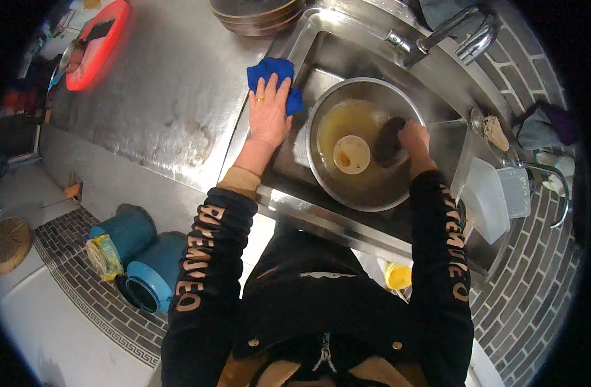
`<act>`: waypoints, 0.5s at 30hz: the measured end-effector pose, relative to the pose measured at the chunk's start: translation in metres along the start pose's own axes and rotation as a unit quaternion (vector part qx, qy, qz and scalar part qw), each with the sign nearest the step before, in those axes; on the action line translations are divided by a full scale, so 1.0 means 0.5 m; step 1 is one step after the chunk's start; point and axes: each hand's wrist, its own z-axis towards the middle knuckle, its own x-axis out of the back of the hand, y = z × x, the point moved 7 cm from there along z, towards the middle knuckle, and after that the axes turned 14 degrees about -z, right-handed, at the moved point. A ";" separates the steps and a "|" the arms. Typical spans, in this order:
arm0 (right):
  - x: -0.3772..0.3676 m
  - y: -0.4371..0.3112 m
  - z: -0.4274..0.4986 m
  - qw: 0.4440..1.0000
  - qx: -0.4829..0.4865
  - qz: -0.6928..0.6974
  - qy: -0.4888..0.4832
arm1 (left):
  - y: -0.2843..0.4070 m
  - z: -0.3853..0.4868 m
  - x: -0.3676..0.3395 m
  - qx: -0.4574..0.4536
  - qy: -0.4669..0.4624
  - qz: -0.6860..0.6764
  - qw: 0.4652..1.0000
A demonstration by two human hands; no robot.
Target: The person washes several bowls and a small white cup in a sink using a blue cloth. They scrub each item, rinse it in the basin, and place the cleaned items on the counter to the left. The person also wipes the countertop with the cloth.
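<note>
My left hand (270,111) lies flat, fingers slightly apart, on a blue cloth (276,70) at the sink's left rim, pressing it down. Over the right side of a large round metal basin (319,179), my right hand (413,138) grips the edge of a dark oval thing, perhaps a bowl (388,140), which stands tilted in the basin. Cloudy yellowish water fills the basin's bottom. A small round pale dish (352,155) with an orange-brown bit in it rests left of the dark thing. The basin sits inside the stainless steel sink (319,63).
A chrome faucet (440,36) reaches over the sink's back right. Stacked bowls (257,19) stand on the steel counter (165,72), and a red-rimmed tray (99,46) lies farther left. Translucent plastic containers (484,200) and a second faucet (561,193) are at the right.
</note>
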 end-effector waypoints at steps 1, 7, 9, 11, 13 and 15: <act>-0.007 0.008 0.014 1.000 -0.013 0.006 0.001 | -0.001 -0.002 -0.004 0.010 -0.002 -0.008 1.000; -0.009 -0.025 0.073 0.990 -0.007 0.132 0.053 | 0.008 -0.006 -0.009 0.024 0.049 -0.059 0.997; -0.042 -0.037 0.075 0.980 -0.023 0.190 0.047 | 0.008 -0.004 -0.011 0.033 0.054 -0.062 0.996; -0.098 -0.050 0.065 0.958 -0.057 0.280 0.030 | 0.009 -0.002 -0.008 0.034 0.061 -0.067 0.995; -0.159 -0.057 0.041 0.922 -0.040 0.384 0.027 | 0.010 0.000 0.004 0.026 0.077 -0.091 0.993; -0.215 -0.061 0.031 0.876 -0.041 0.480 -0.011 | 0.006 0.004 0.012 0.046 0.069 -0.131 0.988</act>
